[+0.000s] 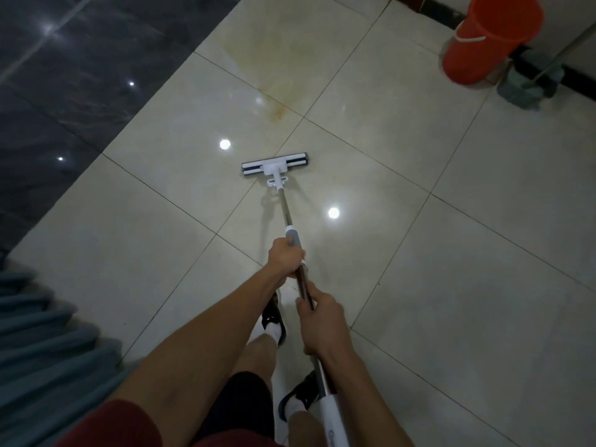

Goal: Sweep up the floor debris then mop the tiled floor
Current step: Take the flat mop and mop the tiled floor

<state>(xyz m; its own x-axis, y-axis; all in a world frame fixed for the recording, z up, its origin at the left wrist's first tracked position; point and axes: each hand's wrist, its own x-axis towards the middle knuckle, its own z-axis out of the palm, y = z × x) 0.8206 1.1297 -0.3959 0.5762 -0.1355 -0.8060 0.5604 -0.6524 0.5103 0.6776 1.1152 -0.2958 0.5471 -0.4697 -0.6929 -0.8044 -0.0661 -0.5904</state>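
Observation:
A flat mop with a white and black head (275, 164) lies on the cream tiled floor (419, 253) in front of me. Its metal pole (285, 209) runs back toward my body. My left hand (285, 258) grips the pole just below a grey and white collar. My right hand (319, 321) grips the pole lower down, nearer to me. A yellowish stain (279, 111) marks the tiles beyond the mop head.
An orange bucket (483, 43) stands at the far right by the wall, with a grey-green mop head (529, 83) and its stick beside it. Dark marble flooring (64, 75) fills the upper left. A teal ribbed object (42, 333) sits at lower left. My feet (274, 321) stand under the pole.

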